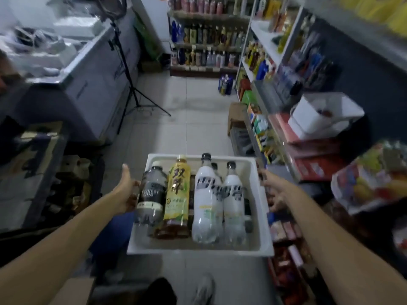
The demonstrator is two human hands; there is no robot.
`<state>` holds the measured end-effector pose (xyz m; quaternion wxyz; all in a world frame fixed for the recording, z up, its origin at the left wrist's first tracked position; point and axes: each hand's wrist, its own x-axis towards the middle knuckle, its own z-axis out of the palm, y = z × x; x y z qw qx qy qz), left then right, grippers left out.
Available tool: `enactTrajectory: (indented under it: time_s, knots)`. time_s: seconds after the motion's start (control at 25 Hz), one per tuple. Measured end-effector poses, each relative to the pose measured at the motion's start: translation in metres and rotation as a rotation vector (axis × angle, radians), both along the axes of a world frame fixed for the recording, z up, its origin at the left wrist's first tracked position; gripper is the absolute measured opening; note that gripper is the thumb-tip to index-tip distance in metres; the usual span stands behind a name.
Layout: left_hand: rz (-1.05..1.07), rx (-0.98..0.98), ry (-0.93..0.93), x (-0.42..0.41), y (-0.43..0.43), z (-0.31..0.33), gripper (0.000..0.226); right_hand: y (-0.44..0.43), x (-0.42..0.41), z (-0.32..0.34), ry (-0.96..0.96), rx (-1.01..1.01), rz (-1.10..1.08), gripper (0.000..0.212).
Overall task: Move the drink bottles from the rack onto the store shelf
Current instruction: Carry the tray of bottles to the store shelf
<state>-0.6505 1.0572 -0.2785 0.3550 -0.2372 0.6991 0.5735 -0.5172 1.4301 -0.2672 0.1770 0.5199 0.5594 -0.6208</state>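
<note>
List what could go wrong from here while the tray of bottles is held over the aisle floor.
1. The bottles sit loose in the white tray and rise well above its low walls; a tilt could topple the dark-label bottle over the left edge.
2. The left hand and right hand hold only the tray's sides, so it may slip.
3. A cardboard box on the floor narrows the aisle ahead.

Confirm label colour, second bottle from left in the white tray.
Yellow with dark characters: that bottle label, in the tray. Head view shows it best.
</note>
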Motion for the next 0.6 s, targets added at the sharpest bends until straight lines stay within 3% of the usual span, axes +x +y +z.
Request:
enactTrajectory:
  time_s: [0.32, 0.6]
  knots:
    - [0.029, -0.040, -0.008, -0.168, 0.083, -0.010, 0.077, 0.092, -0.185, -0.007, -0.034, -0.010, 0.058, 0.056]
    - [0.018, -0.015, -0.110, -0.353, 0.158, -0.022, 0.087, 0.163, -0.361, -0.025, -0.047, 0.016, 0.015, 0.061]
